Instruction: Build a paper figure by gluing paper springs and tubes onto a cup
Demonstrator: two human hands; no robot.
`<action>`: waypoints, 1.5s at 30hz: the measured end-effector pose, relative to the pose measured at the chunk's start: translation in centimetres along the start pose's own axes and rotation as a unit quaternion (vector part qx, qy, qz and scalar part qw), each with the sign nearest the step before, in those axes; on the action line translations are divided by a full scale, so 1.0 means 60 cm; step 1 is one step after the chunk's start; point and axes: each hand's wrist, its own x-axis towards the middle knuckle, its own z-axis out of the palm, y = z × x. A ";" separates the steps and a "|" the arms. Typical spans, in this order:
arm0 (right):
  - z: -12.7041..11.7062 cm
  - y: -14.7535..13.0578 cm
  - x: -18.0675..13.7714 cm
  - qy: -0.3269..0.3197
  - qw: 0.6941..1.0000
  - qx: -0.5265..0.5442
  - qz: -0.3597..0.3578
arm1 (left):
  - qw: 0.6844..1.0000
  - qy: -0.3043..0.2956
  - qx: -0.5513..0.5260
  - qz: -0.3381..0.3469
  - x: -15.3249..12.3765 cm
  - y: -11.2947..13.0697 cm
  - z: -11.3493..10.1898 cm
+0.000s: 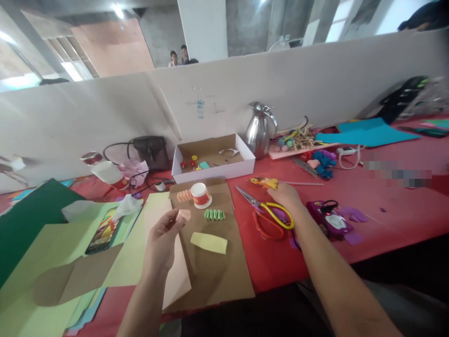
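Observation:
My left hand (163, 236) pinches a small folded piece of peach paper (183, 215) above the brown cardboard (224, 271). On the cardboard are a red and white paper cup (200, 195), a peach pleated paper strip (184, 195), a green pleated strip (214, 215) and a pale yellow paper piece (209, 243). To the right, my right hand (286, 196) closes around what looks like a yellow glue gun (261, 181), a clear stick behind it; some fingers are hidden. Yellow-handled scissors (277, 213) and red-handled scissors (267, 227) lie just below that hand.
A white box (213, 174) with small items and a steel jug (258, 131) stand at the back. Coloured paper sheets and a phone (103, 230) lie left. A purple device (329, 219) sits right. A low white partition (210, 103) runs behind the red table.

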 end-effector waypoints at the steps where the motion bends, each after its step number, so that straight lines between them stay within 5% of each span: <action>1: -0.003 -0.003 -0.004 0.008 1.000 0.002 0.005 | 0.999 0.005 0.039 0.003 0.005 -0.004 -0.007; 4: -0.011 -0.015 -0.024 0.022 1.000 0.013 0.005 | 0.970 -0.014 0.225 0.086 0.021 -0.008 -0.018; 8: -0.019 -0.035 -0.057 0.070 0.994 0.074 -0.037 | 0.842 -0.117 0.439 0.291 0.048 -0.002 -0.008; 13: -0.068 -0.037 -0.090 0.137 0.983 0.075 -0.095 | 0.758 -0.197 0.519 0.343 0.085 -0.018 0.007; 16: -0.102 -0.040 -0.115 0.155 0.970 0.146 -0.117 | 0.755 -0.204 0.520 0.343 0.093 -0.030 0.014; 18: -0.103 -0.056 -0.132 0.076 0.943 0.282 -0.159 | 0.759 -0.178 0.529 0.334 0.089 -0.033 0.022; 20: -0.081 -0.083 -0.145 -0.058 0.885 0.427 -0.175 | 0.761 -0.144 0.543 0.325 0.081 -0.034 0.031; 22: -0.043 -0.113 -0.148 -0.141 0.834 0.520 -0.117 | 0.763 -0.121 0.550 0.318 0.073 -0.037 0.039; 25: 0.014 -0.146 -0.138 -0.184 0.796 0.576 -0.028 | 0.773 -0.111 0.544 0.307 0.069 -0.045 0.047; 28: 0.050 -0.159 -0.120 -0.200 0.768 0.608 -0.023 | 0.795 -0.113 0.515 0.301 0.069 -0.052 0.053; 34: 0.070 -0.161 -0.112 -0.185 0.760 0.623 -0.025 | 0.822 -0.103 0.482 0.287 0.063 -0.050 0.074; 45: 0.073 -0.168 -0.120 -0.205 0.754 0.624 -0.007 | 0.808 -0.114 0.492 0.304 0.063 -0.045 0.072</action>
